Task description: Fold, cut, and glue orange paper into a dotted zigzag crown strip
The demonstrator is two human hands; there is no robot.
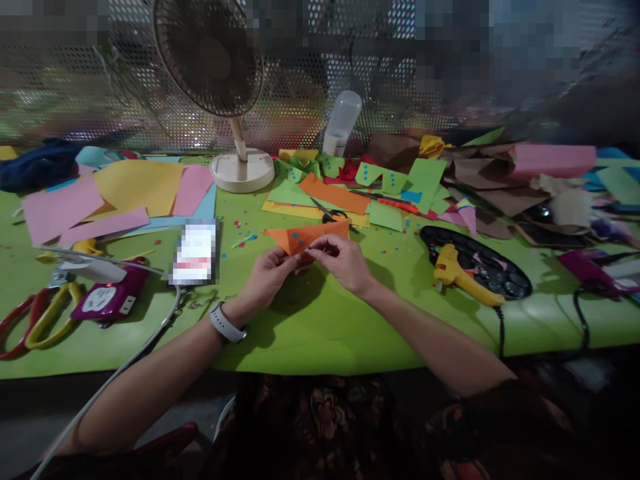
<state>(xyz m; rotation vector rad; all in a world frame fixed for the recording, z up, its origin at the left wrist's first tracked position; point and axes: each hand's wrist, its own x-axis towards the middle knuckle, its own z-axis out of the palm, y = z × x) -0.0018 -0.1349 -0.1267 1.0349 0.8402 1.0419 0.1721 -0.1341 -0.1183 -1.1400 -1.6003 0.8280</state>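
Note:
Between my hands, just above the green tabletop, is a folded piece of orange paper with a few blue dots on it. My left hand grips its lower left part between thumb and fingers. My right hand is closed in a pinch at the paper's lower edge, close to the blue dots; whatever sits at its fingertips is too small to make out. Black-handled scissors lie just behind the orange paper. Small red and blue paper bits are scattered nearby.
A fan and a clear bottle stand at the back. Left are a phone, a cable, large scissors and coloured sheets. Right are a yellow glue gun, a black palette and brown paper.

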